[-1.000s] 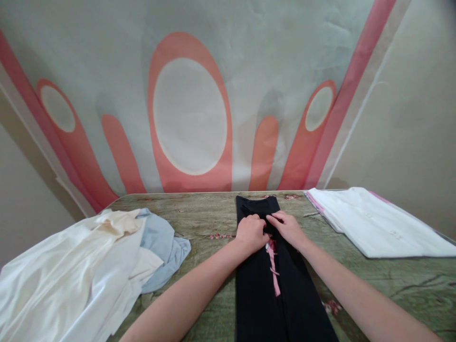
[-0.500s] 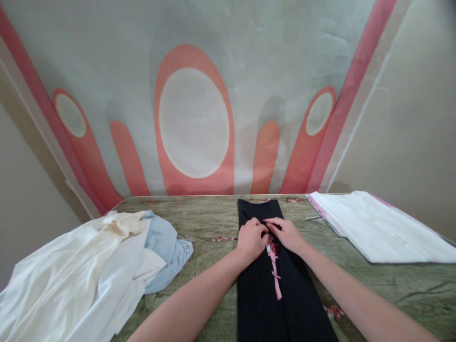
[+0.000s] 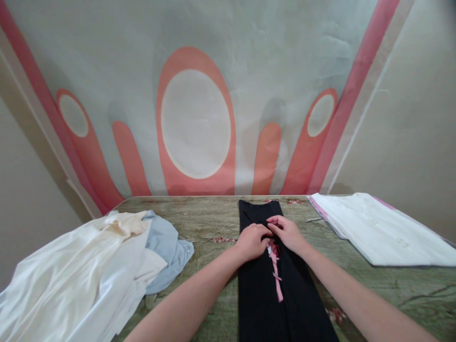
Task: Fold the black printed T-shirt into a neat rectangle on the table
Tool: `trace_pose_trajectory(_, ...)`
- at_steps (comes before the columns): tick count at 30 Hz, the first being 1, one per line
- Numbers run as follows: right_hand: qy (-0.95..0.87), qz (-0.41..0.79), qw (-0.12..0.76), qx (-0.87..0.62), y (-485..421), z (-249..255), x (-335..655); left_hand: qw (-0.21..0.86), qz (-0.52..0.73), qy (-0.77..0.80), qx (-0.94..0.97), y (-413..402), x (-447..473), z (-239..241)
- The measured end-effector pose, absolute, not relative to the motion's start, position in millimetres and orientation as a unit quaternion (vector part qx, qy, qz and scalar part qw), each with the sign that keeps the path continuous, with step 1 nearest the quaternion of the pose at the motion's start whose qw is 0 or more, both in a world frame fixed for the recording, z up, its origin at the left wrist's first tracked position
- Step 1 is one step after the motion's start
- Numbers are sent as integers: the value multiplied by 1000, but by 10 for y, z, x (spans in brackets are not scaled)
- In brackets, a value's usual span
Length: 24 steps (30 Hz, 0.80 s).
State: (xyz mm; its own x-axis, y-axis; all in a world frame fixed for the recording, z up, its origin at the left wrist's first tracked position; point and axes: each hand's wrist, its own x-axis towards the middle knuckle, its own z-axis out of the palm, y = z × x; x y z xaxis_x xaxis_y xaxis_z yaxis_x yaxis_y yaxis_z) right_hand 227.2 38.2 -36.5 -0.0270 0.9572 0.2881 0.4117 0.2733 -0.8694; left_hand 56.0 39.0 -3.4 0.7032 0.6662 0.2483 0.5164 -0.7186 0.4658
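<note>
A long black garment (image 3: 261, 294) lies folded lengthwise on the table, its narrow end towards the wall. Down its middle runs a pink and red pattern or strip (image 3: 276, 280), partly covered by my fingers. My left hand (image 3: 252, 241) rests on the garment's upper part, fingers curled together on the cloth. Close beside it, my right hand (image 3: 287, 232) pinches the black fabric between thumb and fingers. The fingertips of both hands nearly meet, and the bit of cloth between them is mostly hidden.
A loose heap of cream and white cloth (image 3: 81, 270) with a light blue piece (image 3: 164, 256) lies at left. Folded white garments (image 3: 377, 228) are stacked at right. The wood-patterned table (image 3: 206, 218) meets a painted wall (image 3: 245, 47) behind.
My left hand has shifted slightly down and right along the black garment, closer to my right hand. The right hand stays nearly in place; the whole view has drifted slightly.
</note>
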Motion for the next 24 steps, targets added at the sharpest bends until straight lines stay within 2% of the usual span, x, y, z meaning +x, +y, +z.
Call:
trace_pose_trajectory(4,-648,301,458,-528,393,-378,2286,299,152,233,913,484,397,77)
trace_pose_trajectory(8,-674,285,430,-529,356,-321,2281,362,137,281,878,617,307,107)
trace_pose_trajectory(11,-703,263,402,-525,320,-267,2277,312,187,370,855,735,275,52)
trace_pose_trajectory(16,-761,216,358,-495,286,-233,2262,126,262,462,838,860,188,-109)
trace_pose_trajectory(19,-798,163,317,-486,245,-197,2235,62,220,478,848,853,147,-193)
trace_pose_trajectory(24,-818,55,229,-525,77,-46,2114,27,136,499,855,802,138,-253)
